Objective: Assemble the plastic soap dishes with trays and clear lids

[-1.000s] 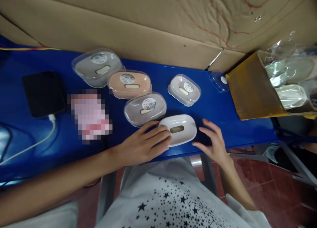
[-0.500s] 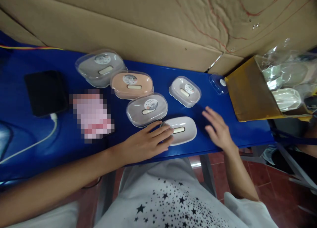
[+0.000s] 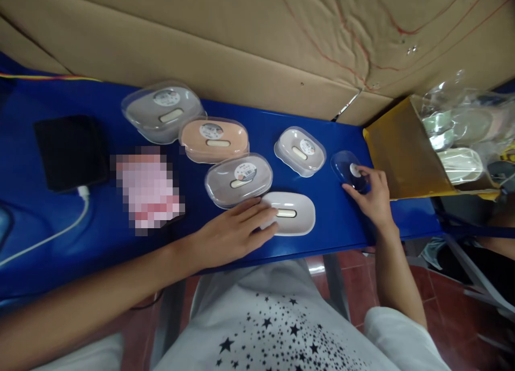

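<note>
We find the left hand (image 3: 235,234) laid flat, its fingers (image 3: 263,215) extended and released, resting on the left end of a white oval soap dish (image 3: 296,214). Because these fingers lie open on top of the dish and do not wrap around it, we judge that the hand is steadying the dish against the blue tabletop (image 3: 338,226) and not lifting it.

The right hand (image 3: 372,199) sits at the near right edge of a small clear oval lid (image 3: 345,169) bearing a round label. Its fingers curve over that edge and appear to grasp the lid, though the hand hides part of the contact. The lid lies on the tabletop, just beside a yellow-brown carton (image 3: 402,151).

Four lidded soap dishes (image 3: 238,180) lie behind the white dish, their round labels facing up, so that we can read them from above. The carton tilts open toward us, exposing clear bags of pale dishes (image 3: 461,166).

To the left, a black phone (image 3: 70,153) lies on the tabletop with a white charging cable (image 3: 48,242) attached, beside a pixelated pink item (image 3: 147,191) that we cannot identify.
</note>
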{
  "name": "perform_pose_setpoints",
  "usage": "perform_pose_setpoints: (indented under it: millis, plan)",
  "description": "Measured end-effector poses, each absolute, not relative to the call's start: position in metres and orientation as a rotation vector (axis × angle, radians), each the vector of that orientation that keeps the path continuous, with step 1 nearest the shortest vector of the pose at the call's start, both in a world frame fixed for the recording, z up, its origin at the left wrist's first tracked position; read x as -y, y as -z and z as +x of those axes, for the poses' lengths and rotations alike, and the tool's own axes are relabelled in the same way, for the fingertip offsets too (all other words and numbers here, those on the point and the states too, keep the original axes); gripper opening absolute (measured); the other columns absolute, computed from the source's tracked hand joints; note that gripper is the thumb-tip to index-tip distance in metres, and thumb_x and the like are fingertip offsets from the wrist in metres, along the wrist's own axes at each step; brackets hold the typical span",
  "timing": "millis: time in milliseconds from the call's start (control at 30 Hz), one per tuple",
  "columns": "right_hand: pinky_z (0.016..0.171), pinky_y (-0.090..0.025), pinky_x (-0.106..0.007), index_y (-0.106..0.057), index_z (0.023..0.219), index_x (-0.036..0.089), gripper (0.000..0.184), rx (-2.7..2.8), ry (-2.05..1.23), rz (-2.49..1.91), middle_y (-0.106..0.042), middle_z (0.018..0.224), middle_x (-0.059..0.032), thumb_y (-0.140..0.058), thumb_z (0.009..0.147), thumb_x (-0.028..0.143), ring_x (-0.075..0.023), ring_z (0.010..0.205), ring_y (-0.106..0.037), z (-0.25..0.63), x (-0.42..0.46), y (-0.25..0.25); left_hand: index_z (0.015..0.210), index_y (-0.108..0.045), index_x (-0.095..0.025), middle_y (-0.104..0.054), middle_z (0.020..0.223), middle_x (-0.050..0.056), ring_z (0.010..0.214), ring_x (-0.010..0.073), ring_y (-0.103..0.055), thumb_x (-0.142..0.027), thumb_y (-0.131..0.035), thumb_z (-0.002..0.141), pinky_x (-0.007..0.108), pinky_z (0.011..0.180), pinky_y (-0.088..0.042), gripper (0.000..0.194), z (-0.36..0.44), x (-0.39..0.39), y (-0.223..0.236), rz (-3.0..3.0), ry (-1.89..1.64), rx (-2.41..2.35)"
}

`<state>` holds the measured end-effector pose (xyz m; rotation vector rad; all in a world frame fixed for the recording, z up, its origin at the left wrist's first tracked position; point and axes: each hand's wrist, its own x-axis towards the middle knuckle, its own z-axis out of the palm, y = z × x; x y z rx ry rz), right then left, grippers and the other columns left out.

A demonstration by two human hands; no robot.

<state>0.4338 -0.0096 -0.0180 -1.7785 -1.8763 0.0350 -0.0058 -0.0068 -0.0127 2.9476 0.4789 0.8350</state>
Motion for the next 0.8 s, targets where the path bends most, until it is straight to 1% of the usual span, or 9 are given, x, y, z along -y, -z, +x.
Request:
perform_pose_setpoints:
  millis: [67,167,267,367,433,500,667,733,800]
  plan:
    - [0.109,-0.062,-0.059,-0.063,0.15,0.031,0.064,1.886,-0.209,-1.65,-0.063,0.139,-0.0125,-0.084,0.093,0.052,-0.0345,0.129,-0.067,0.415,0.042,0.014,0.137,-0.065,-0.014,-0.069,0.142,0.018,0.134,0.0306,-0.069,-0.011,-0.065,0.105,0.047,0.112,-0.063,0.032,-0.006,0.007,0.014,2.864,-0.853,-0.522]
    - [0.117,-0.059,-0.061,-0.057,0.159,0.039,0.068,2.052,-0.426,-1.392,-0.059,0.151,-0.0108,-0.082,0.096,0.039,-0.0365,0.144,-0.062,0.377,0.073,0.009,0.147,-0.058,-0.016,-0.059,0.158,0.023,0.146,0.032,-0.063,-0.014,-0.063,0.108,0.044,0.11,-0.064,0.039,-0.004,0.009,0.013,2.792,-0.828,-0.607]
    - [0.123,-0.054,-0.065,-0.049,0.165,0.045,0.077,2.286,-0.459,-1.214,-0.053,0.165,-0.0066,-0.081,0.097,0.03,-0.0384,0.156,-0.051,0.341,0.079,0.003,0.155,-0.052,-0.014,-0.046,0.169,0.028,0.154,0.0364,-0.055,-0.024,-0.073,0.105,0.046,0.115,-0.062,0.056,-0.003,0.011,0.012,2.743,-0.817,-0.695]
    - [0.127,-0.05,-0.068,-0.04,0.17,0.048,0.081,2.419,-0.443,-1.1,-0.048,0.172,-0.0031,-0.077,0.101,0.029,-0.0379,0.162,-0.044,0.319,0.07,-0.002,0.164,-0.042,-0.014,-0.041,0.173,0.029,0.157,0.0382,-0.052,-0.031,-0.076,0.104,0.051,0.118,-0.06,0.07,-0.003,0.011,0.013,2.697,-0.79,-0.725]
    - [0.128,-0.049,-0.068,-0.035,0.172,0.048,0.083,2.468,-0.43,-1.066,-0.047,0.174,-0.0022,-0.076,0.102,0.029,-0.0374,0.164,-0.042,0.313,0.064,-0.003,0.166,-0.039,-0.016,-0.043,0.173,0.027,0.157,0.0357,-0.053,-0.034,-0.072,0.107,0.048,0.116,-0.062,0.07,-0.004,0.011,0.014,2.702,-0.742,-0.742]
    - [0.128,-0.049,-0.068,-0.033,0.173,0.049,0.084,2.498,-0.407,-1.057,-0.047,0.174,-0.0014,-0.075,0.103,0.03,-0.0374,0.164,-0.042,0.312,0.061,-0.003,0.167,-0.039,-0.016,-0.047,0.171,0.025,0.156,0.0334,-0.054,-0.036,-0.068,0.11,0.045,0.115,-0.062,0.067,-0.005,0.011,0.014,2.739,-0.697,-0.747]
    - [0.127,-0.051,-0.068,-0.03,0.174,0.049,0.086,2.507,-0.369,-1.051,-0.046,0.175,-0.0013,-0.075,0.103,0.03,-0.0366,0.163,-0.043,0.311,0.062,0.002,0.161,-0.049,-0.013,-0.045,0.172,0.026,0.16,0.0352,-0.049,-0.034,-0.076,0.105,0.048,0.127,-0.051,0.065,-0.004,0.01,0.016,2.82,-0.609,-0.705]
    - [0.126,-0.051,-0.067,-0.032,0.174,0.047,0.085,2.489,-0.354,-1.051,-0.047,0.174,-0.003,-0.075,0.102,0.029,-0.0372,0.162,-0.044,0.314,0.064,0.004,0.157,-0.053,-0.014,-0.048,0.17,0.025,0.157,0.0343,-0.053,-0.032,-0.076,0.105,0.046,0.125,-0.053,0.06,-0.004,0.01,0.016,2.838,-0.644,-0.682]
    - [0.124,-0.052,-0.07,-0.036,0.173,0.047,0.084,2.459,-0.317,-1.103,-0.051,0.171,-0.0046,-0.076,0.101,0.029,-0.0394,0.16,-0.046,0.323,0.068,0.006,0.151,-0.057,-0.014,-0.056,0.162,0.023,0.149,0.0317,-0.06,-0.03,-0.072,0.108,0.043,0.118,-0.059,0.048,-0.006,0.009,0.013,2.86,-0.744,-0.65]
